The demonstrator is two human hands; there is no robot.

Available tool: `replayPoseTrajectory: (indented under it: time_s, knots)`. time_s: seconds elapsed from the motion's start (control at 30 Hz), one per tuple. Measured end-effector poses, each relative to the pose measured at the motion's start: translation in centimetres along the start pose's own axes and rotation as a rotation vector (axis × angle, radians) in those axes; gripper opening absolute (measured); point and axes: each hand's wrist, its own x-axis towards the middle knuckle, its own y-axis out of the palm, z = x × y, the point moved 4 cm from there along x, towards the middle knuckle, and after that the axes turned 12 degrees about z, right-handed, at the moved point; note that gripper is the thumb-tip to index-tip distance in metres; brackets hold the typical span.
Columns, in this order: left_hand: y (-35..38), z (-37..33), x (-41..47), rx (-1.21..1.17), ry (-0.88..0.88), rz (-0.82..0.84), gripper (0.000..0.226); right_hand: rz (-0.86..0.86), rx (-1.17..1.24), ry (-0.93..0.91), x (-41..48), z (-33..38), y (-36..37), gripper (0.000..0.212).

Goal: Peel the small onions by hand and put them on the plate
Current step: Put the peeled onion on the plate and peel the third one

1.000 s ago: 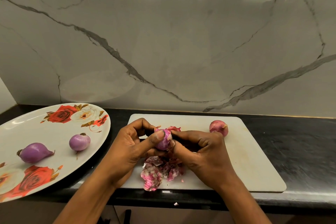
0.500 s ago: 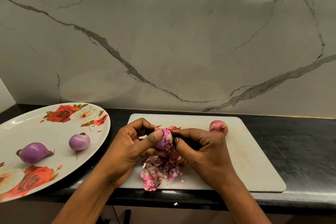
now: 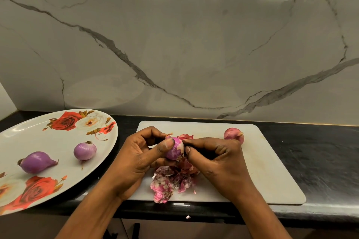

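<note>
A: Where's the onion [image 3: 174, 150]?
B: Above the cutting board [image 3: 272, 170], pinched in the left hand [image 3: 136, 159]; the right hand [image 3: 219, 159] grips its loose skin.
A: And around it?
B: Peels [image 3: 171, 182] beneath, 1 unpeeled onion [image 3: 233, 135] behind, 2 peeled onions [image 3: 84, 150] on the plate [image 3: 29, 134].

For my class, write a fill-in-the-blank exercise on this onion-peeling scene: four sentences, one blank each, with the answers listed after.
1. The flowered plate holds ____ peeled onions.
2. Both hands work on the held onion above the white ____.
3. The unpeeled onion lies on the board to the ____ of the hands.
4. The loose skins lie on the board, not on the ____.

Answers: two; cutting board; right; plate
</note>
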Motion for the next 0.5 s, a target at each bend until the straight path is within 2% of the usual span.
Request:
replayPoseTrajectory:
  time_s: [0.27,0.5]
  knots:
    - [-0.31,0.33,0.08,0.113,-0.011,-0.030,0.027,0.026,0.036,0.015,-0.05,0.50,0.17,0.030]
    - [-0.03,-0.02,-0.13,0.058,-0.010,-0.026,0.027,-0.006,-0.025,0.009,-0.15,-0.13,-0.12,0.017]
